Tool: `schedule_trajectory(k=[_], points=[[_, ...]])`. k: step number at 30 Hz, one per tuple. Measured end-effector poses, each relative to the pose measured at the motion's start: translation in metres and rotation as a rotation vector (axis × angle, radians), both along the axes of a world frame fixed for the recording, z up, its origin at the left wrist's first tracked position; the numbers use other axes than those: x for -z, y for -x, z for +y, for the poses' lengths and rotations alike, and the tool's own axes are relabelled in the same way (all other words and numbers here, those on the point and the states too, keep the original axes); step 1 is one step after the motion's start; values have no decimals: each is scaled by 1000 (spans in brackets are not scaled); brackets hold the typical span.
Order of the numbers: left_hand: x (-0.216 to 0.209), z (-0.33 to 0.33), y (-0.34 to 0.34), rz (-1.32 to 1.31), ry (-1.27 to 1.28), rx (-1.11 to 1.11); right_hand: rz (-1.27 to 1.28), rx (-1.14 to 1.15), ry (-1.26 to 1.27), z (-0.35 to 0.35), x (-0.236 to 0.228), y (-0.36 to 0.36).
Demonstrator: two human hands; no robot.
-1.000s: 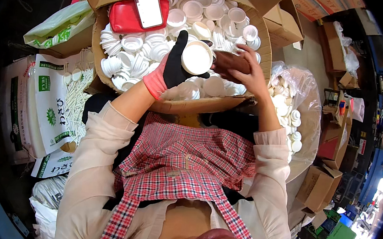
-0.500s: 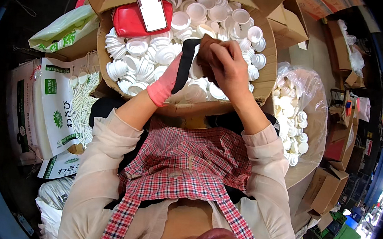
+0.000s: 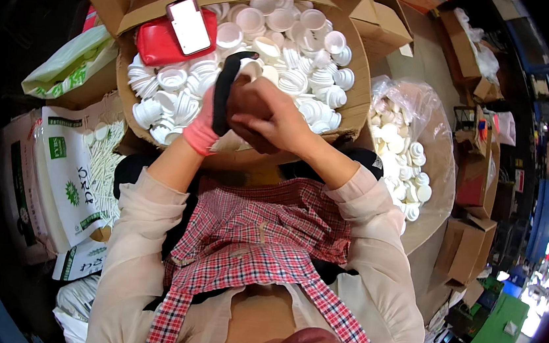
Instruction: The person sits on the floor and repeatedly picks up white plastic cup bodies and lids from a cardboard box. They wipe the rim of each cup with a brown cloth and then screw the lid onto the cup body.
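Observation:
My left hand (image 3: 218, 103) wears a pink and black glove and is raised over the near part of a cardboard box (image 3: 361, 94) of white plastic caps (image 3: 249, 20). One black-covered finger stretches forward; the other fingers are hidden. Against its inner side lies my bare right hand (image 3: 270, 108), its fingers curled. Something brown and shadowed (image 3: 248, 132) shows beneath the right hand, too dark to name. Many of the caps are round, ridged and heaped loosely.
On the caps at the far left rest a red pouch (image 3: 155, 39) and a phone (image 3: 189, 26) with a lit screen. A clear plastic bag (image 3: 438, 154) of white caps stands at right. Left are a printed white sack (image 3: 66, 171) and thin white sticks (image 3: 107, 162).
My right hand has come down and left, turning its back up over the brown thing. The left hand shows slightly lower. The whole view has shifted a little.

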State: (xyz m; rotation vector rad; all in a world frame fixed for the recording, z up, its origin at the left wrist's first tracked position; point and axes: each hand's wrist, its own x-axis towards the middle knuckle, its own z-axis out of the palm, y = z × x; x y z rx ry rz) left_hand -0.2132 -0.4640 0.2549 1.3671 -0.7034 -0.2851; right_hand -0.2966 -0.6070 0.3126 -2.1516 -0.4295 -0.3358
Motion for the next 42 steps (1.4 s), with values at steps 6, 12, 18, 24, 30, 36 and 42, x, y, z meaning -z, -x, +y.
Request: schedule_trajectory(k=[6,12,18,24,30,36,42], points=[[-16,16,-13,-353,-147,-239,-29,163,666,-73,27,5],[-29,19,-28,881,784,407,573,407,674,-199,88,-20],[-29,18,-31,917,845,506,762,600,912,-236,161,-25],[-50,25,-23,780,665,315,659,624,1009,-205,114,-32],[-51,24,-18,865,948,498,386,226,-383,-140,22,-30],[-52,35,-23,813,657,452,424,-197,-841,-68,-12,-16],[-51,41,-21,-153,79,17,431,-153,-993,-62,-15,-13]])
